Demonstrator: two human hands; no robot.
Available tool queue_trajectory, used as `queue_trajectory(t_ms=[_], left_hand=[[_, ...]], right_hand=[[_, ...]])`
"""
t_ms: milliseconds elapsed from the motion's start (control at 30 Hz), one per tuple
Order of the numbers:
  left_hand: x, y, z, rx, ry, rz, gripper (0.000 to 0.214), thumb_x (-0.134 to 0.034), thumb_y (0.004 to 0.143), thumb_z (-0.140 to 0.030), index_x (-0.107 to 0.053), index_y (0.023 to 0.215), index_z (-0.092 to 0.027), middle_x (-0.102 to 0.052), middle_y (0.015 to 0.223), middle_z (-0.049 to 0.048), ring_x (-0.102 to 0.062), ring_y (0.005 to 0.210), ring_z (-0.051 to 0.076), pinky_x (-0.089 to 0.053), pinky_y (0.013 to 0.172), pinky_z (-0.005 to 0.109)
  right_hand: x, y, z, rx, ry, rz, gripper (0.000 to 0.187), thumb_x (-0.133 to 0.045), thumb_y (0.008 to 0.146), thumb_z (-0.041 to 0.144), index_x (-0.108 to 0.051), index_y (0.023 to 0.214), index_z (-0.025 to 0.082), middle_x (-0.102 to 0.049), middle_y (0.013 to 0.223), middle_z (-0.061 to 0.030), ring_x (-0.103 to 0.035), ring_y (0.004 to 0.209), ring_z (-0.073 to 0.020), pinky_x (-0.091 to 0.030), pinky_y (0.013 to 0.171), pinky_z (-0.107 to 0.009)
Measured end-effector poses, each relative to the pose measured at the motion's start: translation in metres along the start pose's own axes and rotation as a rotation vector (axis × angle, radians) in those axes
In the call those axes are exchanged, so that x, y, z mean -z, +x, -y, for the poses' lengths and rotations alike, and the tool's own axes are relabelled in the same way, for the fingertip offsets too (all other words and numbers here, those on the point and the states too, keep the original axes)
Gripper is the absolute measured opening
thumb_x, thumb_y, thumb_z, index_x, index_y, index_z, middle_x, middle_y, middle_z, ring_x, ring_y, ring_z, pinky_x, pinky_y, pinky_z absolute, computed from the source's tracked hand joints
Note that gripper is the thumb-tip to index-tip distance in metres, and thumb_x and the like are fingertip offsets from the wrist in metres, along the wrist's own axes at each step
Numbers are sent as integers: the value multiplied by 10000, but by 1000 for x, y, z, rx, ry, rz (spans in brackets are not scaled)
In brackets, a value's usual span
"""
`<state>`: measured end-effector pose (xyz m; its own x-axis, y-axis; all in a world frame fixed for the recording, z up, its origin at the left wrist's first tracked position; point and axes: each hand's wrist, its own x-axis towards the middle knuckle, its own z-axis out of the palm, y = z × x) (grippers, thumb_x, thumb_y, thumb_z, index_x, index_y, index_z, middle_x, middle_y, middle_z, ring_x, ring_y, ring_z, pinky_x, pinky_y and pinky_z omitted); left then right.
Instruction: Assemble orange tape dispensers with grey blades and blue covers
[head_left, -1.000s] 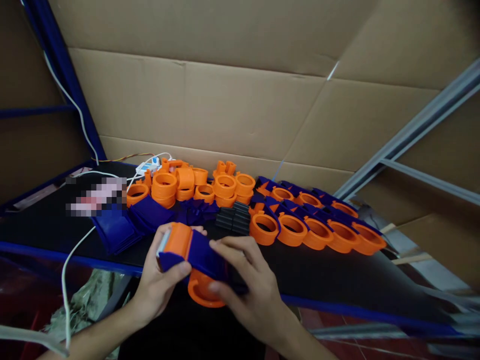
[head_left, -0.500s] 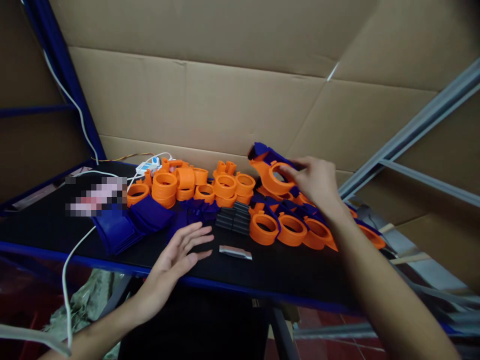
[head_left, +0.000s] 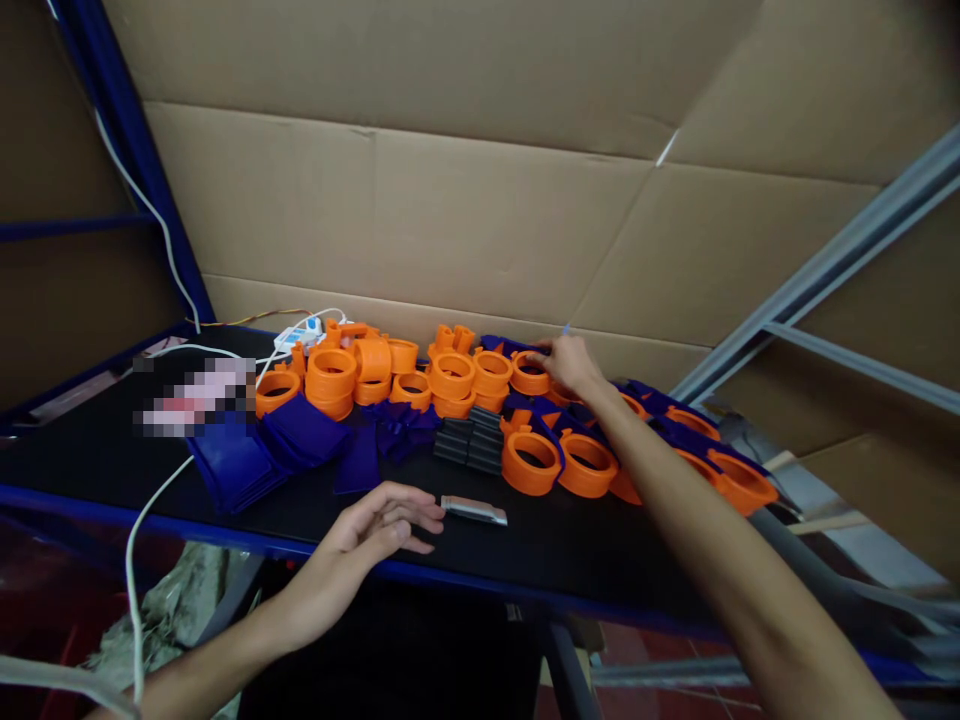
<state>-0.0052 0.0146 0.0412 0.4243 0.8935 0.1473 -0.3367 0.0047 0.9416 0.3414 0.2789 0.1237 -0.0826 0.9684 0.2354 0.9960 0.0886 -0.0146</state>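
My right hand [head_left: 571, 365] reaches to the back row, its fingers closed on the rim of an orange and blue tape dispenser [head_left: 531, 385] that is now down among the others. Part of that dispenser is hidden by the hand. Near the front edge, my left hand [head_left: 382, 522] is empty, its fingers loosely bent and apart. Its fingertips are beside a flat, narrow metallic piece [head_left: 474, 511], and I cannot tell whether they touch it. Several more orange and blue dispensers [head_left: 589, 465] stand in rows below my right forearm.
Stacked orange rings [head_left: 330, 380] stand at the back left. Blue flat pieces [head_left: 232, 465] lie in front of them, and black ribbed pieces [head_left: 469, 440] lie mid-table. A white power strip [head_left: 298, 333] trails cables. Cardboard [head_left: 450, 220] walls the back; a metal rail [head_left: 825, 255] slants at right.
My right hand has lowered the dispenser from the air to the back row, moving left and away from me. My left hand has shifted slightly right and down towards the metallic piece.
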Motion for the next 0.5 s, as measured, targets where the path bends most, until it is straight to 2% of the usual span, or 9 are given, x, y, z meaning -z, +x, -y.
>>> queue_trajectory(t_ms=[233, 500], left_hand=[[0, 0, -5, 32, 50, 58, 278, -567, 947, -348, -695, 1148, -205, -708, 1156, 141, -660, 1077, 309, -522, 948, 486], [0, -1, -6, 69, 93, 82, 275, -550, 957, -360, -704, 1119, -200, -718, 1104, 139, -668, 1038, 288, -532, 909, 442]], right_hand=[[-5, -6, 16, 7, -126, -22, 375, -557, 953, 365, -687, 1227, 145, -688, 1190, -201, -606, 1149, -311, -448, 935, -363], [-2, 1, 26, -30, -194, 36, 365, -582, 917, 337, -702, 1171, 104, -686, 1161, -235, -614, 1138, -332, -459, 920, -383]])
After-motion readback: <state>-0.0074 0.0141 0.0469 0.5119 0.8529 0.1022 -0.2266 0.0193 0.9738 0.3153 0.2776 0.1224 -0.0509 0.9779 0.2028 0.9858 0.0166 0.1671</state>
